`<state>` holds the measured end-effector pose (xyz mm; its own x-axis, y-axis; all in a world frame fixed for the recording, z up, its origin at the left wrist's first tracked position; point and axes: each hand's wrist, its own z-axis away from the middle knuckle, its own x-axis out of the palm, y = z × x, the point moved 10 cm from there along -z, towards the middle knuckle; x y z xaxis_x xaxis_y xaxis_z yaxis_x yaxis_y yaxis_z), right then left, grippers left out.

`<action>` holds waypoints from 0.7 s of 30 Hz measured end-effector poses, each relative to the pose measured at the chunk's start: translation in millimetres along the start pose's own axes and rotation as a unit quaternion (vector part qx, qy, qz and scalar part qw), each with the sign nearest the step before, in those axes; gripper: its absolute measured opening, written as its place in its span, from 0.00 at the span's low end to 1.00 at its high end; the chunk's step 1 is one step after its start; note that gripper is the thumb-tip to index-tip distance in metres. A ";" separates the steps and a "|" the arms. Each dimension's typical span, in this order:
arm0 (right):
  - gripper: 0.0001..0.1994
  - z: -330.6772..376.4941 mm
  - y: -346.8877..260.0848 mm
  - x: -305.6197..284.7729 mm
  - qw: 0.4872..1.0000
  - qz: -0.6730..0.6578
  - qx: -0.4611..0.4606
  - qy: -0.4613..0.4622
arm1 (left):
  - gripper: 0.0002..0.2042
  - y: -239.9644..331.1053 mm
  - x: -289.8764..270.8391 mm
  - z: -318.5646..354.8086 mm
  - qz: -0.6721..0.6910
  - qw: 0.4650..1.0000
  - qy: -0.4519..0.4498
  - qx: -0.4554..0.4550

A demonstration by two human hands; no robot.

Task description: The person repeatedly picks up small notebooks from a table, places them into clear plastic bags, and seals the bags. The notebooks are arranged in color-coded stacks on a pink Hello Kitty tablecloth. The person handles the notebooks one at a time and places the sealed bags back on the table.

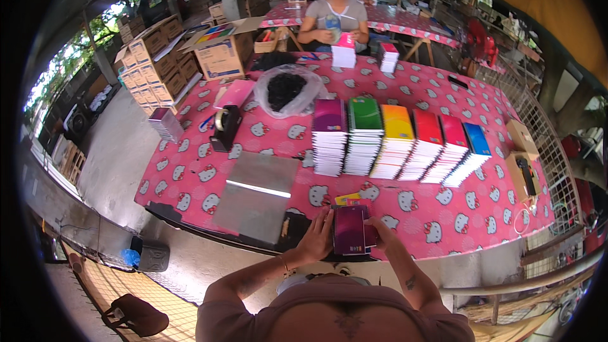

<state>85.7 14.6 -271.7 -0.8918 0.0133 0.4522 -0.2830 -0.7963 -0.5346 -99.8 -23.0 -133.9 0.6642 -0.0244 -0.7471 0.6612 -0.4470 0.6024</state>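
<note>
At the table's near edge a small purple spiral notebook (pixel 349 229) lies between my two hands. My left hand (pixel 316 238) presses along its left side, fingers pointing away from me. My right hand (pixel 382 234) grips the right side, where the edge of another dark notebook peeks out underneath. Yellow (pixel 348 199) and pink covers stick out just beyond the purple one. Farther back stands a row of tall notebook stacks: purple (pixel 329 136), green (pixel 365 133), yellow (pixel 394 142), red (pixel 422 145), pink (pixel 448 149) and blue (pixel 470 152).
A grey board (pixel 256 193) lies to the left, with a black tape dispenser (pixel 225 128) behind it. A plastic bag of black coils (pixel 285 90) sits farther back. Across the pink patterned table (pixel 443 215) a person (pixel 334 19) handles notebooks. Cardboard boxes (pixel 221 54) stand at the left.
</note>
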 end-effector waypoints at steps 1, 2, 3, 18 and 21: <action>0.13 -5.7 1.1 21.2 1.000 0.010 -0.003 -0.020 | 0.40 14.6 -28.0 12.1 -0.117 0.992 0.043 0.036; 0.13 -10.2 0.7 49.2 0.999 0.020 -0.009 -0.046 | 0.40 15.2 -49.2 20.9 -0.112 0.991 0.048 0.062; 0.13 -17.7 8.0 79.4 0.997 0.028 -0.009 -0.073 | 0.40 10.7 -70.4 28.3 -0.137 0.982 0.078 0.103; 0.24 -44.8 47.7 315.1 0.970 0.112 -0.011 -0.215 | 0.28 -77.6 -198.6 115.0 -0.274 0.936 0.050 0.216; 0.27 -47.5 45.6 323.3 0.976 0.050 -0.008 -0.210 | 0.31 -100.3 -237.5 105.6 -0.048 0.976 0.120 0.173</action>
<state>-232.3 11.2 -183.8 -0.6931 -0.3160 0.6479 -0.2103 -0.7711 -0.6010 -360.6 -66.8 -46.6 0.6946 0.2252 -0.6832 0.5950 -0.7136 0.3698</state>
